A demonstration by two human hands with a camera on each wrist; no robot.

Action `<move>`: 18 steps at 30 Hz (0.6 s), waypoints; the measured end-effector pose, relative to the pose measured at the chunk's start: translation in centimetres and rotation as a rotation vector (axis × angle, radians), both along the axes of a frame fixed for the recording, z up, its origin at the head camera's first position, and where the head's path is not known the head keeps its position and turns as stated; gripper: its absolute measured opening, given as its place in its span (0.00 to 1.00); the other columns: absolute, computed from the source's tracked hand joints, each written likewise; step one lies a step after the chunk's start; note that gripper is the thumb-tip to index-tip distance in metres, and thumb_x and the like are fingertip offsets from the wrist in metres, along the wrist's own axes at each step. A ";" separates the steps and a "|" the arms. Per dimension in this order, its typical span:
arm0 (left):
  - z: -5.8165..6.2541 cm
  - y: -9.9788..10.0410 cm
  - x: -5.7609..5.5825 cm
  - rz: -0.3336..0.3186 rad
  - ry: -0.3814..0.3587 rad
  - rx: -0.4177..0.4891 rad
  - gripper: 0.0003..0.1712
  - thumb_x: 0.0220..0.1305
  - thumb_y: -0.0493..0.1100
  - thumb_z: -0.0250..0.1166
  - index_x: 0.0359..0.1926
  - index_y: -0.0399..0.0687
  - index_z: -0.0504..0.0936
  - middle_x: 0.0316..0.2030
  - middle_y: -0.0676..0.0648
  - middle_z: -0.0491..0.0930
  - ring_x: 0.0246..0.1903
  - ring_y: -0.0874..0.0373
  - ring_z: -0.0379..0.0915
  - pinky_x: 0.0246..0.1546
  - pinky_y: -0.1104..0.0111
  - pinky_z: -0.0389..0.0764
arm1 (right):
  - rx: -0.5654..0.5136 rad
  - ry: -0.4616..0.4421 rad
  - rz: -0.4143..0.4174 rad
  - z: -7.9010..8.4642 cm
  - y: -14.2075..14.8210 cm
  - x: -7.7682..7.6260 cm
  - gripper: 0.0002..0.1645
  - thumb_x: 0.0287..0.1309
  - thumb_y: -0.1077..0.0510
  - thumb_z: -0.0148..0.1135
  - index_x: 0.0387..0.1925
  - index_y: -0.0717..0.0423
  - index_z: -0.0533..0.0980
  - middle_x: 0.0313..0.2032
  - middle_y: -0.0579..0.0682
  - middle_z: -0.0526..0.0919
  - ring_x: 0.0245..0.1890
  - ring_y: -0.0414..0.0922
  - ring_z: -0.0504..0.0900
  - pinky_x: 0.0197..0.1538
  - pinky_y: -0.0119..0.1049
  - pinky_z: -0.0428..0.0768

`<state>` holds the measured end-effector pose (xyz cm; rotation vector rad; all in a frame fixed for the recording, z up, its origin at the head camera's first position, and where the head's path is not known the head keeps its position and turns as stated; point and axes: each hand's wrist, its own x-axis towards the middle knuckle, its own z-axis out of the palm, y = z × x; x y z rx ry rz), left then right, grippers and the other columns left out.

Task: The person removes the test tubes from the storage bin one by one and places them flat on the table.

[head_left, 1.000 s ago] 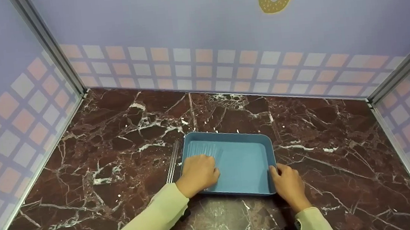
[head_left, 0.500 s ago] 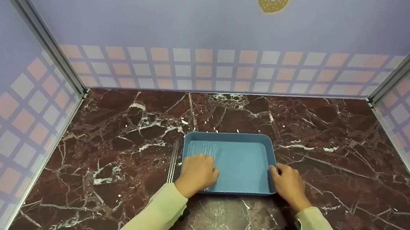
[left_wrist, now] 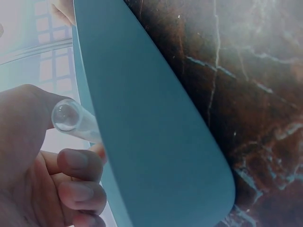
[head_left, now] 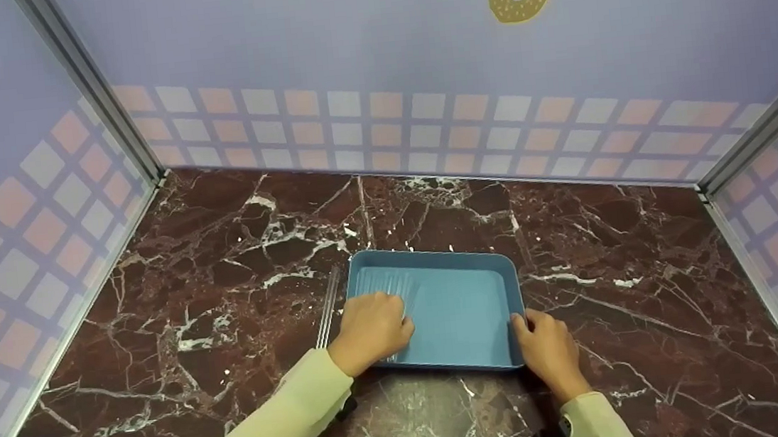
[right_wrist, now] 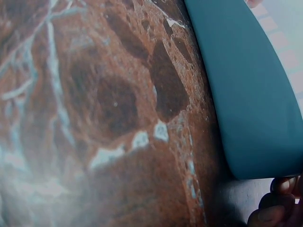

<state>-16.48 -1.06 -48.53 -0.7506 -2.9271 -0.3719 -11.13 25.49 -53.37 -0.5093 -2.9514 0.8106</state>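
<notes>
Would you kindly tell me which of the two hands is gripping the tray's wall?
The right hand, with its thumb inside the right wall of the blue tray; the left hand pinches a clear tube at the tray's left end.

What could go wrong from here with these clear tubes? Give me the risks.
The clear tube in the left hand could slip and strike the tubes inside the blue tray. The loose tubes beside the tray might roll if bumped. If the right hand pulls on the tray it grips, the tubes in it may slide.
</notes>
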 end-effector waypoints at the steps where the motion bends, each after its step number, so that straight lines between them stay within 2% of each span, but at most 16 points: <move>1: 0.0 0.0 0.0 0.000 0.003 0.002 0.25 0.49 0.42 0.59 0.08 0.56 0.52 0.10 0.56 0.50 0.12 0.60 0.47 0.08 0.65 0.53 | 0.000 -0.002 -0.001 0.0 0.0 0.0 0.25 0.68 0.44 0.49 0.18 0.50 0.61 0.20 0.52 0.69 0.25 0.49 0.72 0.26 0.41 0.62; 4: 0.0 -0.1 0.1 -0.002 0.015 0.009 0.26 0.49 0.42 0.59 0.08 0.56 0.52 0.09 0.56 0.51 0.12 0.60 0.47 0.08 0.65 0.53 | 0.001 -0.003 -0.004 0.0 0.0 0.0 0.25 0.68 0.43 0.49 0.18 0.50 0.61 0.18 0.50 0.66 0.24 0.49 0.71 0.26 0.40 0.62; 13: 0.4 -0.2 0.3 -0.008 0.047 0.018 0.26 0.48 0.43 0.60 0.08 0.57 0.51 0.10 0.57 0.48 0.13 0.60 0.45 0.08 0.66 0.50 | -0.002 0.011 -0.008 -0.1 0.0 0.0 0.24 0.67 0.44 0.50 0.18 0.50 0.62 0.24 0.53 0.74 0.27 0.50 0.74 0.27 0.43 0.65; 18: 0.4 -0.3 0.3 -0.009 0.067 0.016 0.26 0.47 0.42 0.60 0.09 0.56 0.50 0.10 0.58 0.46 0.13 0.60 0.43 0.08 0.67 0.48 | -0.005 0.019 -0.006 -0.2 0.0 0.0 0.24 0.67 0.44 0.50 0.18 0.50 0.62 0.23 0.53 0.73 0.26 0.50 0.72 0.27 0.43 0.64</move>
